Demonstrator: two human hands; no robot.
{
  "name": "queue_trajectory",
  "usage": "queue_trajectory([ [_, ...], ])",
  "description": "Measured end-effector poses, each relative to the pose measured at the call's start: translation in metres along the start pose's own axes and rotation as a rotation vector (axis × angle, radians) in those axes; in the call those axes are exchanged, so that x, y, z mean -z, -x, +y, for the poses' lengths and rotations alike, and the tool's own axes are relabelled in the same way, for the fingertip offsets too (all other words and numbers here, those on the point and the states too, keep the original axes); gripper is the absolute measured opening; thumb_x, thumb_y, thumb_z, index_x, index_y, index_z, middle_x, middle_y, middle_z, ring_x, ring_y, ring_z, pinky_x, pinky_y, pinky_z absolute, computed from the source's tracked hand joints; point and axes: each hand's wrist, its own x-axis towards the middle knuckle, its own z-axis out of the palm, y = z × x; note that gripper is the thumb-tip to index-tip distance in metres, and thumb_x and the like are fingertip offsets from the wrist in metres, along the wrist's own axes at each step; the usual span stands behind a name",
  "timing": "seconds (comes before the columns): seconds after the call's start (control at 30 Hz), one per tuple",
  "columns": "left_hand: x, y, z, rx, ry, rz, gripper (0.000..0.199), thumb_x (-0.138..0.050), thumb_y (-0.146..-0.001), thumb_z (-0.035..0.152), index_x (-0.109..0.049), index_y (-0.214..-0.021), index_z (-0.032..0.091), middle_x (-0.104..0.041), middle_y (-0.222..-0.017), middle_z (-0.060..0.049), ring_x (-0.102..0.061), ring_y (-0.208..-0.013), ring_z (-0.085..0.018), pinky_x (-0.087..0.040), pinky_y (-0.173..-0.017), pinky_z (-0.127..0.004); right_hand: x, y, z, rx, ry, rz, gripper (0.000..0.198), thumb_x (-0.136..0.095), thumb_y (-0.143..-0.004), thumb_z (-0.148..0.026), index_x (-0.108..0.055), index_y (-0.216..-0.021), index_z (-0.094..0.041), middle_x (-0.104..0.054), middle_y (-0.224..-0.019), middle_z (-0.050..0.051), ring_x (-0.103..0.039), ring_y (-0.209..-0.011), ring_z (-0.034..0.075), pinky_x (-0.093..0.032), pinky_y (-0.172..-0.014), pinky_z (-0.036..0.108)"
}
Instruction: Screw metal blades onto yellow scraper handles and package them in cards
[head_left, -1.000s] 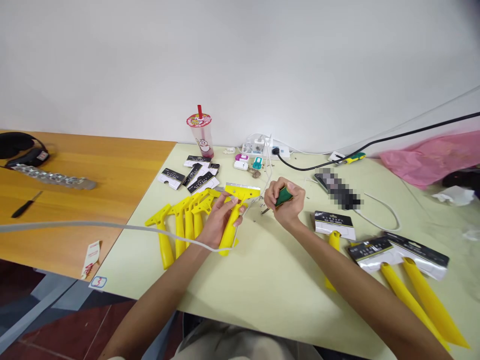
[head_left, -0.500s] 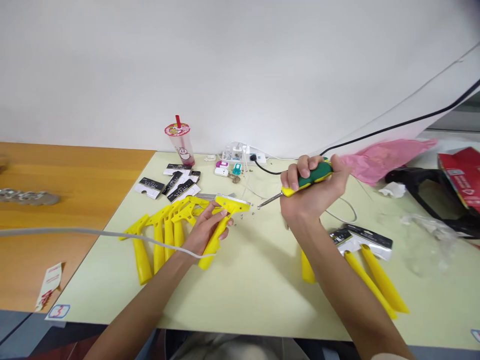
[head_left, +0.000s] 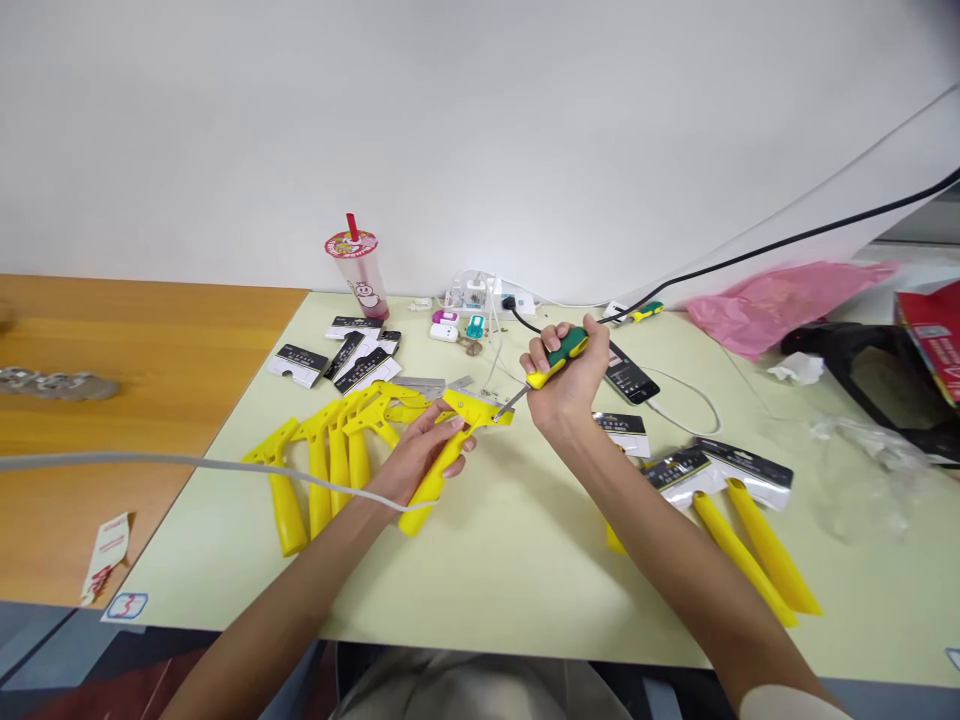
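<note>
My left hand (head_left: pixel 422 452) is closed around the handle of a yellow scraper (head_left: pixel 429 490), whose head tilts up toward the right. In my right hand (head_left: pixel 571 385) is a screwdriver (head_left: pixel 564 355) with a green and yellow handle. Its tip meets the right end of the scraper head, at a small screw. Left of my left hand, several yellow scraper handles (head_left: pixel 316 478) lie side by side. Metal blades (head_left: pixel 420 384) rest behind them. Near my right forearm lie two yellow tubes (head_left: pixel 761 550), beside black and white packages (head_left: pixel 746 468).
A drink cup (head_left: pixel 361 275) with a red straw stands by the wall, near black and white cards (head_left: pixel 367 372). A power strip (head_left: pixel 480 296), a phone (head_left: pixel 628 375) on a white cable and a pink bag (head_left: pixel 780 300) lie farther back. A grey cord (head_left: pixel 225 464) crosses over my left wrist.
My right hand has moved left and slightly down, bringing the screwdriver tip onto the scraper head. The phone and another green and yellow handle behind it now show. My left hand keeps its hold.
</note>
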Motion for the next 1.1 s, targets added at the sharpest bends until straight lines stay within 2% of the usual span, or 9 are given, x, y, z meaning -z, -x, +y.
queue_trajectory([
  [0.5,-0.007,0.004,0.006,0.04,0.025,0.022,0.04,-0.09,-0.082,0.023,-0.061,-0.109,0.022,-0.065,-0.101,-0.003,-0.066,-0.076,-0.012,-0.035,-0.043,-0.017,0.007,-0.007,0.008,0.042,0.062,-0.03,0.054,-0.068,-0.09,-0.068,-0.045,-0.07,-0.024,-0.039,-0.062,-0.01,-0.032,-0.042,0.006,-0.031,-0.039,0.023],
  [0.87,-0.002,0.002,0.003,0.043,0.028,0.004,0.036,-0.089,-0.085,0.023,-0.06,-0.107,0.02,-0.064,-0.102,-0.003,-0.065,-0.078,-0.012,-0.037,-0.043,-0.016,-0.003,0.006,-0.005,0.218,0.145,-0.199,0.056,-0.065,-0.093,-0.068,-0.044,-0.067,-0.024,-0.036,-0.062,-0.008,-0.033,-0.038,0.007,-0.031,-0.038,0.025],
  [1.1,-0.005,-0.001,0.004,0.051,0.038,0.076,0.038,-0.09,-0.082,0.02,-0.062,-0.109,0.018,-0.062,-0.101,-0.003,-0.064,-0.077,-0.011,-0.037,-0.044,-0.017,-0.008,0.034,-0.005,0.244,0.214,-0.394,0.055,-0.065,-0.093,-0.062,-0.041,-0.063,-0.023,-0.035,-0.061,-0.007,-0.034,-0.036,0.007,-0.029,-0.039,0.025],
])
